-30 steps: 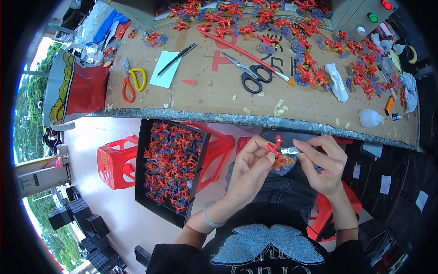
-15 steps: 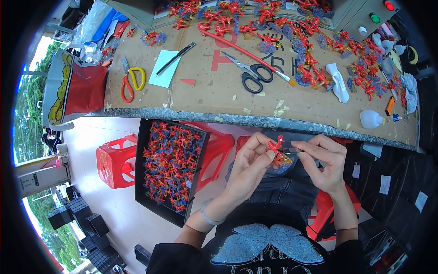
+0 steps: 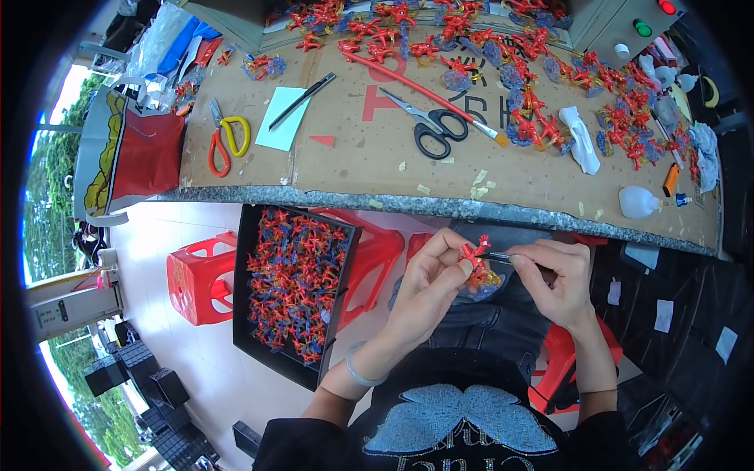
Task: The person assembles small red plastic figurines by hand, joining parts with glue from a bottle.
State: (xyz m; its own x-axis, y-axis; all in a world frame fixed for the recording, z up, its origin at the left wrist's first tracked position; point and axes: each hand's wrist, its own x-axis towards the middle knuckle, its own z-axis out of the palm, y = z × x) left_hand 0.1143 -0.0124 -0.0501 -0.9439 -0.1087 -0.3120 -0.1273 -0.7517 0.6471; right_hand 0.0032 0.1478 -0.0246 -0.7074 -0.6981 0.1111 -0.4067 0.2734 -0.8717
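Over my lap, my left hand [image 3: 428, 286] pinches a small red plastic figurine [image 3: 475, 254] with translucent yellow and bluish parts at its lower end. A slender dark tool [image 3: 496, 257] is held between the fingers of my right hand [image 3: 556, 276], its tip against the figurine's upper part. Whether it is a blade or tweezers is too small to tell. Beside my left forearm, a black tray [image 3: 246, 271] is filled with similar red and blue figurines.
The cardboard-covered bench [image 3: 353, 157] carries black scissors [image 3: 432, 129], red-and-yellow-handled scissors [image 3: 226, 145], a cutter knife [image 3: 302, 100], a red paintbrush [image 3: 424, 90] and a white squeeze bottle [image 3: 638, 202]. Many figurines [image 3: 534, 118] lie along its back and right. Red stools [image 3: 196, 275] stand below.
My right hand has turned slightly, its fingers curling more, and the tool now looks darker and lies at a different angle on the figurine. My left hand stays put.
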